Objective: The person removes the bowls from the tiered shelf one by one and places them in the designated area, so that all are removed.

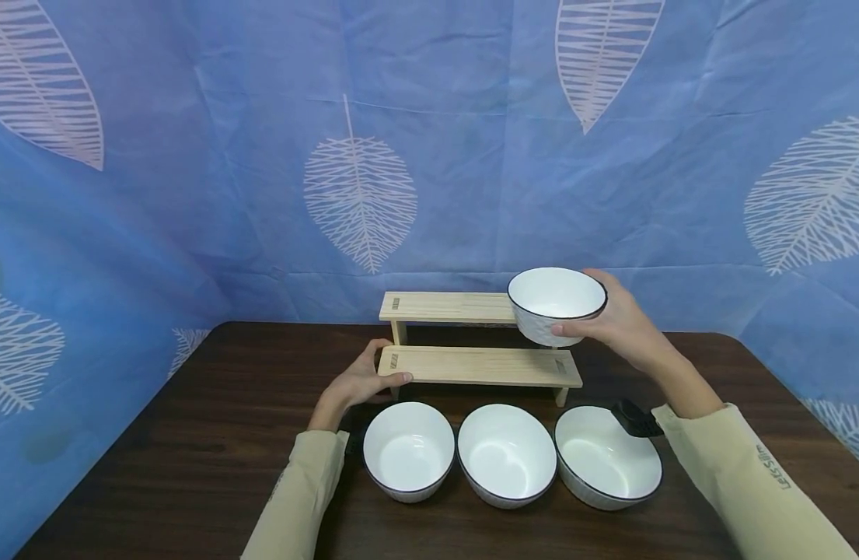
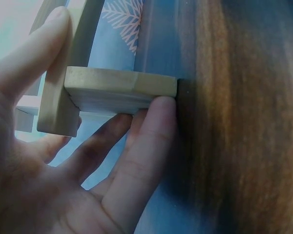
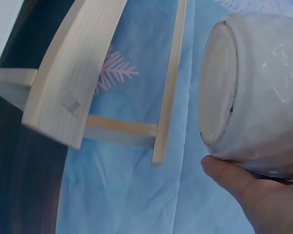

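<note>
My right hand (image 1: pixel 621 323) grips a white bowl (image 1: pixel 541 330) with a dark rim, thumb low on its near side. In the head view the bowl covers the right end of the upper shelf of a two-tier wooden rack (image 1: pixel 471 364). The right wrist view shows the underside of the bowl (image 3: pixel 263 87) apart from the rack (image 3: pixel 71 83). My left hand (image 1: pixel 359 379) holds the left end of the lower shelf, thumb on top. In the left wrist view its fingers (image 2: pixel 141 156) curl beneath, against a wooden leg (image 2: pixel 122 90).
In front of the rack, a left bowl (image 1: pixel 410 447), a middle bowl (image 1: pixel 508 451) and a right bowl (image 1: pixel 607 451) stand side by side on the dark wooden table (image 1: pixel 191 435). A blue leaf-patterned cloth (image 1: pixel 457 194) hangs behind. A black strap (image 1: pixel 635 418) overlaps the right bowl in view.
</note>
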The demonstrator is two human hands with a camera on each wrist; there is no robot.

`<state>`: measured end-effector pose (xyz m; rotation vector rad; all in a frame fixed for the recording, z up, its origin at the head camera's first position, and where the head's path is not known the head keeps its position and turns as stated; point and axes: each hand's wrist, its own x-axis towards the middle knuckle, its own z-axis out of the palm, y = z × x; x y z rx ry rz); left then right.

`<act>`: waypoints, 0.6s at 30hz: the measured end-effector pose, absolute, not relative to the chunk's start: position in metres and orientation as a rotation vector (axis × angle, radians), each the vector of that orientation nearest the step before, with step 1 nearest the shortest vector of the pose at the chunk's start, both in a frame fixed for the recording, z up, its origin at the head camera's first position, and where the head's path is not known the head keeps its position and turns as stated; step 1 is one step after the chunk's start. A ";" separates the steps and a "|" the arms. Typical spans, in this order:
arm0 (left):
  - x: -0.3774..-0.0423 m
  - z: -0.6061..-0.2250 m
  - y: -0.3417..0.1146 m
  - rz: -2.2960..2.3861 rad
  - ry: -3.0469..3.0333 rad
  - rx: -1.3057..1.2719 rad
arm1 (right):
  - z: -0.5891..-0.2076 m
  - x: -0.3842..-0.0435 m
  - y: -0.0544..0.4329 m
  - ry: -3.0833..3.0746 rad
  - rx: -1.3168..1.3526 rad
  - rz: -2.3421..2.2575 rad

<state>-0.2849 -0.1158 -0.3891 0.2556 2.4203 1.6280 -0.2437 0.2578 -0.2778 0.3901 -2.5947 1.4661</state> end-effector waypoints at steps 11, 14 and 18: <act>-0.285 -0.389 -0.115 1.623 2.430 0.266 | -0.282 -0.231 0.279 -2.584 0.345 1.360; -0.286 -0.389 -0.116 1.619 2.433 0.270 | -0.284 -0.227 0.283 -2.587 0.322 1.346; -0.286 -0.389 -0.116 1.619 2.437 0.267 | -0.290 -0.221 0.291 -2.598 0.282 1.309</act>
